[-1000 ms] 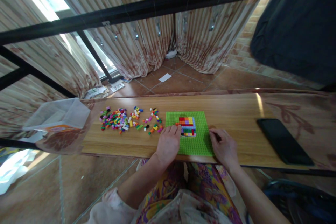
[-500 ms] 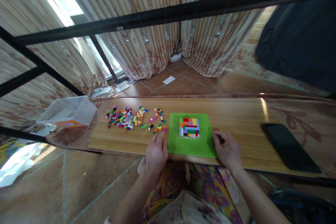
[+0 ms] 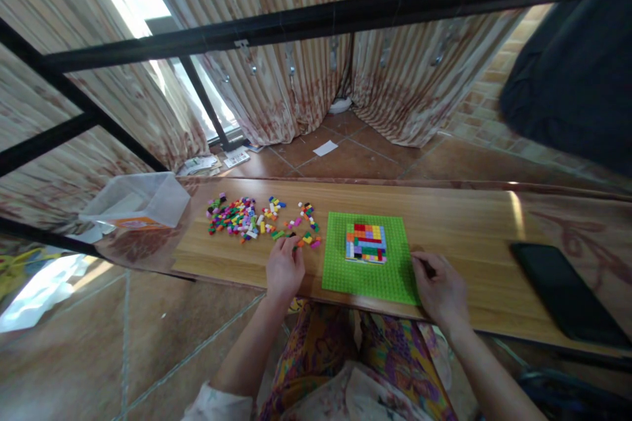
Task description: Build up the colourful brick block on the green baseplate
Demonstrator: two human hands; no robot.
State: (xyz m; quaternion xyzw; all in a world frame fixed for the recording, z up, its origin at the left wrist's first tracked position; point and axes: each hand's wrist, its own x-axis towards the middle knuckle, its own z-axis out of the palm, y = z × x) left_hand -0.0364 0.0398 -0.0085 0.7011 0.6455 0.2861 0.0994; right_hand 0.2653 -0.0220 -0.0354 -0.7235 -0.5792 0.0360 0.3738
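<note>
A green studded baseplate (image 3: 340, 279) lies at the front of the wooden board, with a multicoloured block of toy bricks (image 3: 366, 243) built on its middle. To its left, my left hand (image 3: 285, 271) reaches in among loose bricks, fingertips pinched together. A bit of green shows at those fingertips, but what they hold, if anything, is hidden. My right hand (image 3: 441, 286) rests at the baseplate's right edge, fingers curled and thumb against them. Whether it grips the edge or a small piece cannot be made out. Small loose bricks (image 3: 309, 239) lie between my left hand and the baseplate.
A larger heap of loose bricks (image 3: 234, 217) spreads on the left of the wooden board (image 3: 459, 223). Beyond it stands a clear plastic bin (image 3: 165, 200). A black phone-like slab (image 3: 563, 289) lies at the right. A black metal bar (image 3: 316, 16) crosses above the far side.
My left hand has moved left, away from the baseplate and up to the loose bricks. The right hand stays at the baseplate's edge. The whole view has shifted slightly.
</note>
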